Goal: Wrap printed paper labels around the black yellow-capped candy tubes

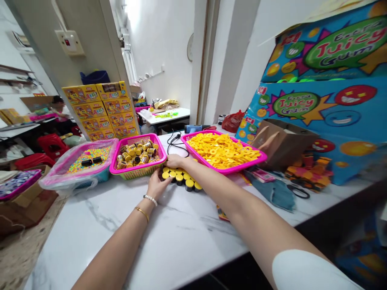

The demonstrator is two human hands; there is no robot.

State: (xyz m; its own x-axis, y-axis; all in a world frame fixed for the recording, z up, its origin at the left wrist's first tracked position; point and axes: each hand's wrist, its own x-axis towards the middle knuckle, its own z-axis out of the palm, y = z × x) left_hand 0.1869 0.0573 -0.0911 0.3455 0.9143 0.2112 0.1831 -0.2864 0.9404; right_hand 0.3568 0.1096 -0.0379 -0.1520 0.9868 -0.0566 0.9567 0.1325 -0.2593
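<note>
A tight group of small round containers with yellow caps and black sides [179, 177] stands upright on the white marbled table. My left hand [157, 184] is at the group's left edge, thumb and fingers apart, with the thumb against the nearest caps. My right hand [175, 161] reaches across to the far side of the group, beside the basket's corner; its fingertips are mostly hidden, so its grip is unclear. Left of the group, a pink-rimmed basket [165, 155] holds small filled jars with yellow caps [139, 155]. Behind my right forearm, a pink tray [262, 157] is heaped with yellow plastic pieces [223, 149].
At left is a plastic-lined tub [57, 177] of colourful beads with two black pieces on top. Yellow boxes [102, 110] are stacked behind. A blue heat gun [193, 129], paper bag [278, 143], scissors [298, 191] and large blue cartons [332, 104] lie toward the right.
</note>
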